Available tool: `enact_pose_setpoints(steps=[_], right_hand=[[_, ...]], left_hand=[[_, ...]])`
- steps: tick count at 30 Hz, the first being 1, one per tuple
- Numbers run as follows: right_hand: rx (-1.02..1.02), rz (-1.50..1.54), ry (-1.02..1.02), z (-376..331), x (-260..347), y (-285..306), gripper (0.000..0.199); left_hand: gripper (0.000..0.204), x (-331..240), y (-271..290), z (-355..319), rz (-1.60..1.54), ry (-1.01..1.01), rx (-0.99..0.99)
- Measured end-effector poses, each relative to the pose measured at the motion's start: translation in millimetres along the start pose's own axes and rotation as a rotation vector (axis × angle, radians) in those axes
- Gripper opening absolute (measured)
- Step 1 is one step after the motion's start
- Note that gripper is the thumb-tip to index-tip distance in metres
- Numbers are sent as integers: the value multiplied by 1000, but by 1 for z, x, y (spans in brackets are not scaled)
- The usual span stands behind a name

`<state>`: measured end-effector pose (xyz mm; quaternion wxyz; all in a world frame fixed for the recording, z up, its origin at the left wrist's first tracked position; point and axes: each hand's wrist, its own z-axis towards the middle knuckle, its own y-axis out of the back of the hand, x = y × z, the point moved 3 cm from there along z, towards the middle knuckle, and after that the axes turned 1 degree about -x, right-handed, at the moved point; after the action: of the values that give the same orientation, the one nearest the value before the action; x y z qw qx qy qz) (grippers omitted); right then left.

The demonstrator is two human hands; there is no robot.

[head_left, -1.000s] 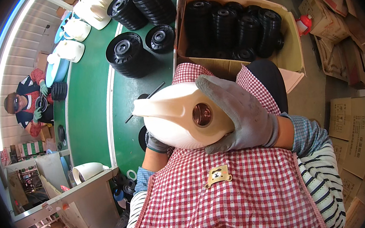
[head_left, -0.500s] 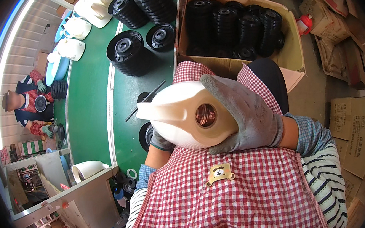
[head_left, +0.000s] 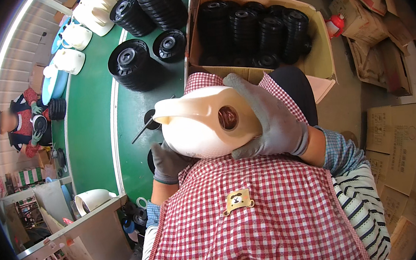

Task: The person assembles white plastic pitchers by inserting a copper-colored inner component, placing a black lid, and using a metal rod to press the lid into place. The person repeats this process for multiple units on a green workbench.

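Observation:
A cream vacuum jug body (head_left: 191, 136) lies across in front of my apron, its handle toward the left. Its round mouth faces up at me, and a shiny copper-coloured liner (head_left: 228, 118) shows inside. My right hand (head_left: 284, 123), in a grey glove, is closed around the jug's right end, thumb along the far side and fingers on the near side. My left hand (head_left: 167, 162), also gloved, holds the jug from the lower left; its thumb stands out and its other fingers are hidden under the jug. Beyond the handle a thin black rod (head_left: 142, 131) lies by a black disc (head_left: 150, 119).
Stacked black round parts (head_left: 131, 67) stand on the green bench (head_left: 89, 125). A cardboard box (head_left: 327, 45) of similar stacks is ahead. Cream jugs (head_left: 77, 37) line the far left, where a co-worker (head_left: 26, 121) handles parts. Cartons (head_left: 392, 148) are at right.
My left hand has come further out from behind the jug, its thumb now showing. The jug has turned slightly, with its handle more toward me. The whole view has shifted a little.

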<state>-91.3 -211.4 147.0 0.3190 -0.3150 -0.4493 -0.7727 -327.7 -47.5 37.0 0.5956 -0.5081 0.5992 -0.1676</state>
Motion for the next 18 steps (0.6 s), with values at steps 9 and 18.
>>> enact_pose_setpoints(steps=[9,18], right_hand=[[4,204,-48,6,-35,35,110],[-315,342,-224,5,-36,77,62]], left_hand=[[63,-86,-71,24,869,-271,-97],[27,-67,-193,86,2067,-746,648]])
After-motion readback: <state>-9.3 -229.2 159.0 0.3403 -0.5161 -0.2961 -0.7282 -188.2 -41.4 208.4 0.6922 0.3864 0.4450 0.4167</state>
